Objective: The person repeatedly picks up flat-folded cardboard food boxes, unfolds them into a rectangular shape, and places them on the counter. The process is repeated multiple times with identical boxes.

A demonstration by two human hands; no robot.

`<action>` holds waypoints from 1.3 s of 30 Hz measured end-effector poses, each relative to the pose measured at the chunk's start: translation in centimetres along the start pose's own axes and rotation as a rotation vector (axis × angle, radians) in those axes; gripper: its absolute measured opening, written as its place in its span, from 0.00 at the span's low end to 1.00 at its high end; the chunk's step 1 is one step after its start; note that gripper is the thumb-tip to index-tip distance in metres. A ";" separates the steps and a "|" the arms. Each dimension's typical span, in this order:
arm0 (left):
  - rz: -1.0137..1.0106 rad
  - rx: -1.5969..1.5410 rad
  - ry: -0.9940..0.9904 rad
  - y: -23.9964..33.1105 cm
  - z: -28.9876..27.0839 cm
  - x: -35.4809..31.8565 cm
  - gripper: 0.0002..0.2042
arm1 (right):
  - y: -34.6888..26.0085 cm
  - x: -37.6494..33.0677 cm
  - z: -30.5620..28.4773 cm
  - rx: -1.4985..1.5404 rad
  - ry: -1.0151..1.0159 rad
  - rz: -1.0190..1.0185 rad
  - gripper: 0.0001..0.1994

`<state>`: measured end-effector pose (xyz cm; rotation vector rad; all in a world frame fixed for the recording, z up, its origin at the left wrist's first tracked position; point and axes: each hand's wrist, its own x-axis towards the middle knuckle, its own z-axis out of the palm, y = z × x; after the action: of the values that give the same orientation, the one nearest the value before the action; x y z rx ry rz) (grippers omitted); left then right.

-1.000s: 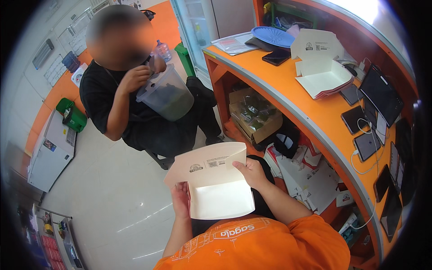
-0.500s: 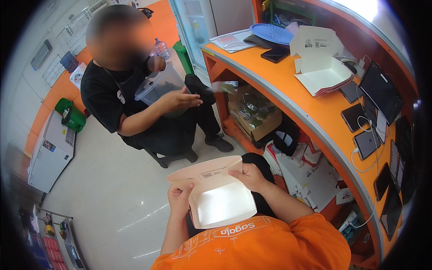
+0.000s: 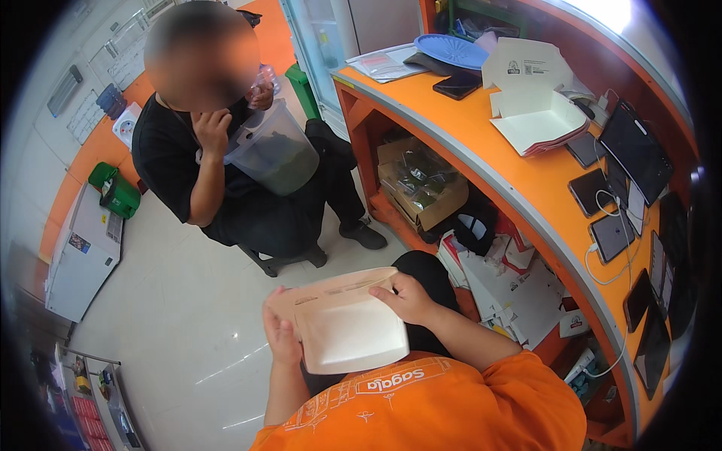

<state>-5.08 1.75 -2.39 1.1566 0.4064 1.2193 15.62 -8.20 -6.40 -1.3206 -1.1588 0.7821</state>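
Observation:
A cardboard food box (image 3: 357, 331), white inside with a pale flap along its far side, tilts above my lap. My left hand (image 3: 283, 328) holds its left side, partly smeared by motion. At the far right corner my right hand (image 3: 410, 299) grips the edge, thumb on the inner face and fingers behind. The box's underside is hidden.
Facing me, a seated person in black has a clear tub (image 3: 278, 154) with green contents on the lap. On the right, the orange counter (image 3: 496, 177) carries opened boxes (image 3: 538, 124), phones and a tablet (image 3: 638, 156). A carton (image 3: 432, 214) of packets sits beneath.
The box's far flap has become straighter and the box has shifted slightly left. My left hand has moved outward to its side. The other person's hands have risen from the tub.

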 end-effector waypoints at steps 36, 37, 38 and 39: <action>-0.001 0.911 -0.082 -1.3 -10.0 0.3 0.07 | 3.6 7.6 4.3 0.286 -0.267 0.001 0.05; 0.052 0.954 -0.117 -1.1 -9.5 0.4 0.07 | 3.8 7.6 4.0 0.348 -0.307 0.160 0.07; 0.104 0.998 -0.150 -0.8 -8.6 0.6 0.07 | 4.0 7.6 3.7 0.405 -0.344 0.321 0.09; 0.150 1.042 -0.184 -0.4 -8.0 0.6 0.07 | 3.0 7.3 3.5 0.246 -0.411 0.329 0.15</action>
<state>-10.95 6.06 -5.90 2.1951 0.8753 1.0033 14.99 0.19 -8.31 -1.1871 -1.1247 1.4419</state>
